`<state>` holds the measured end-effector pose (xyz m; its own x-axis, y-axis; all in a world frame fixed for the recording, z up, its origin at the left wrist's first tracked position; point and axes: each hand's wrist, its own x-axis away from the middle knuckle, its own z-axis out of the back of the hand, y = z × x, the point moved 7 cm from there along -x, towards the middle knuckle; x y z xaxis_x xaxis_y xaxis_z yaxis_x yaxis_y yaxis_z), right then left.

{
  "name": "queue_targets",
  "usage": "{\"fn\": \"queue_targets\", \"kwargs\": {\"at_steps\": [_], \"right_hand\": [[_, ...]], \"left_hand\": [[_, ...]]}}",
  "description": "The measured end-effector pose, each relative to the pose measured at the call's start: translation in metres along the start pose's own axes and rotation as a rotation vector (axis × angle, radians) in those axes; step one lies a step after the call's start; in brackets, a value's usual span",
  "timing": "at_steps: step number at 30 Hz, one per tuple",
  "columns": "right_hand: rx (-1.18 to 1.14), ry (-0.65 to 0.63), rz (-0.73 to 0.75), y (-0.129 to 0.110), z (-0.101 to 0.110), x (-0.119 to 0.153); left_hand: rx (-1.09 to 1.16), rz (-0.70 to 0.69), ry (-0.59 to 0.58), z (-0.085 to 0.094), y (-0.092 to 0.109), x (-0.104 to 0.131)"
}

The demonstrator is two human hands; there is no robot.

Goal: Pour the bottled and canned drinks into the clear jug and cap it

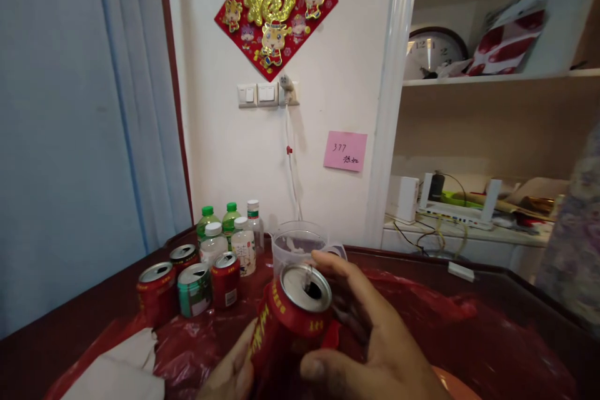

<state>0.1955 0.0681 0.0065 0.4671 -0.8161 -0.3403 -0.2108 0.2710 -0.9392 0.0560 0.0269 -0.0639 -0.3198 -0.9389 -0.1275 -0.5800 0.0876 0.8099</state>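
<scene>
Blue curtain (70, 137) at far left; before it, a white sheet of paper (117, 372), folded, on red plastic film (187, 350) spread over the dark table. Next, four cans: a red can with gold marks (157, 297), too blurred to read; behind it a dark-topped can (184, 256); a green can (194, 292); a red can with a barcode (225, 281). Behind these, five bottles — two green-capped (206, 222), three white-capped (244, 244), one label bearing dark brush-style characters. Left hand (237, 359): fingers closed against the side of the held red can (290, 325), gold characters not securely legible, mouth opened, tilted, at lower centre. Above, a red diamond plaque (300, 19) with gold "福", cartoon figures around it; below, two wall switches (257, 95) and a plug (287, 84). Clear pitcher (300, 244), its lower part masked by the held can. Right hand (379, 337): curved round the can's right side, thumb in front — whether it grips cannot be told. Pink note (345, 151), handwritten "377", characters beneath unclear. Shelving right: clock (435, 50), "12", "1" and "2" readable; red-and-white bag (509, 40); white router (462, 212), cables trailing.
</scene>
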Motion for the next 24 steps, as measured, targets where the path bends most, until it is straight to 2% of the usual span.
{"fn": "queue_targets", "kwargs": {"at_steps": [4,7,11,15,18,24], "right_hand": [[0.004,0.114,0.093,-0.014,0.019,0.003],[0.075,0.244,0.160,-0.030,0.041,0.006],[0.145,0.339,0.278,-0.052,0.059,0.010],[0.173,0.435,0.352,-0.064,0.067,0.014],[0.198,0.447,0.367,-0.068,0.069,0.015],[0.234,0.458,0.374,-0.072,0.071,0.016]], "left_hand": [[-0.028,-0.128,0.123,-0.003,0.046,0.005],[-0.121,-0.201,0.230,0.010,0.084,0.001],[-0.315,-0.316,0.363,0.031,0.126,-0.017],[-0.484,-0.306,0.420,0.043,0.145,-0.041],[-0.620,-0.283,0.450,0.049,0.154,-0.053],[-0.816,-0.283,0.449,0.047,0.165,-0.069]]}}
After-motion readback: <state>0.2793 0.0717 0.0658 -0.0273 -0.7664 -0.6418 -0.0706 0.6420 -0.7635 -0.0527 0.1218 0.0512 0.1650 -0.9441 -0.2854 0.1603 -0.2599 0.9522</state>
